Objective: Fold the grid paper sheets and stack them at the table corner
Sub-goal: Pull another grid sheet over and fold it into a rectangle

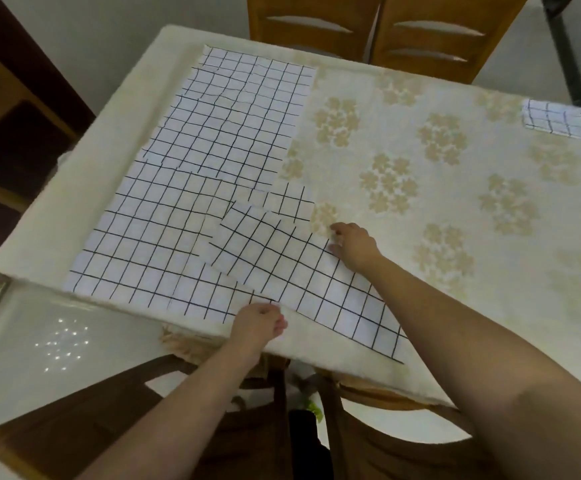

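Several white sheets with black grid lines lie on the table's left half. The nearest sheet [303, 275] lies askew on top of a larger sheet [150, 244]. My right hand [353, 245] holds this top sheet at its far right edge, fingers curled on the paper. My left hand [258, 323] pinches its near edge at the table's front. Another sheet [237, 112] lies flat farther back. A small folded grid sheet [556, 121] sits at the far right corner.
The table [455, 202] wears a cream cloth with beige flower prints. A wooden chair [74, 427] stands below me at the near edge, and two wooden chair backs [386, 32] stand at the far side. A dark cabinet [12, 140] is at left.
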`<action>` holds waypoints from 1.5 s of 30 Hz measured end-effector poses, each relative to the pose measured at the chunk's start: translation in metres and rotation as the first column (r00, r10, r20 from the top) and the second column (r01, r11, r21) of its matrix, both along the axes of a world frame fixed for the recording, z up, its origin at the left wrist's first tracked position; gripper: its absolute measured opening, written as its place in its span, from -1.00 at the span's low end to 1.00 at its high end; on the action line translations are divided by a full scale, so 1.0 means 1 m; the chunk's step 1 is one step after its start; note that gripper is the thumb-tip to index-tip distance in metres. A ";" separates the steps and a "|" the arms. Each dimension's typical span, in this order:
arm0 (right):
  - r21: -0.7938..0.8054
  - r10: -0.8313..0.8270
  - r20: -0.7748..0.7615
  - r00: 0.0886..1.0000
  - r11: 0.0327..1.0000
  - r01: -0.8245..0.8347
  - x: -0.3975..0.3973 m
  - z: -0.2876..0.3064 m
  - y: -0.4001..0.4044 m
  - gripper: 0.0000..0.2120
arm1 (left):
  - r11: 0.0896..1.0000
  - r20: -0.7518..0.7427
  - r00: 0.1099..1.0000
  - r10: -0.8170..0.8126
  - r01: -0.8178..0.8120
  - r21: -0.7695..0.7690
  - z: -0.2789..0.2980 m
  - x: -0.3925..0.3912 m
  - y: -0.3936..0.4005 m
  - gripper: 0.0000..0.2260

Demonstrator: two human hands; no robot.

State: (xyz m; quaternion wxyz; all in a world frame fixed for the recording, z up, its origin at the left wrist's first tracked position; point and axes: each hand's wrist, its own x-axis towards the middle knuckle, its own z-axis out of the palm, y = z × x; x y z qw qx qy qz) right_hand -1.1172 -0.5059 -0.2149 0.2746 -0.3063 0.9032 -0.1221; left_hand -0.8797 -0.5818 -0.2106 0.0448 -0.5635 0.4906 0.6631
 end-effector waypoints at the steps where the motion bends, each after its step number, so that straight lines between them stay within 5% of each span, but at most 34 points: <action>1: 0.040 -0.006 0.009 1.000 0.999 0.005 -0.003 -0.002 -0.005 -0.51 | 0.999 0.000 1.000 0.026 -0.026 0.019 0.000 -0.003 0.005 -0.91; 9: 0.181 -0.004 -0.009 1.000 0.984 0.006 -0.015 -0.008 -0.021 -0.67 | 0.990 0.048 0.990 0.129 -0.132 0.052 -0.005 -0.025 0.027 -0.84; 16: -0.056 -0.035 0.211 0.977 0.997 0.048 -0.019 -0.004 -0.008 -0.71 | 0.985 0.040 0.985 0.166 -0.168 0.029 -0.003 -0.029 0.031 -0.84; 28: -0.087 -0.117 0.419 0.900 0.982 0.168 -0.018 0.011 0.001 -0.60 | 0.983 -0.148 0.972 0.184 -0.178 0.048 0.025 -0.018 0.017 -0.93; 36: -0.268 -0.091 0.664 0.742 0.897 0.350 -0.005 0.022 0.003 -0.56 | 0.979 -0.222 0.954 0.204 -0.201 0.036 0.042 0.003 -0.001 -0.82; 42: -0.423 -0.027 0.632 0.774 0.826 0.374 0.007 0.036 0.018 -0.60 | 0.944 -0.290 0.918 0.269 -0.311 -0.110 0.060 0.007 -0.010 -0.62; 45: -0.510 0.037 0.611 0.791 0.782 0.358 0.012 0.048 0.028 -0.66 | 0.933 -0.318 0.932 0.172 -0.258 -0.252 0.071 0.007 -0.014 -0.71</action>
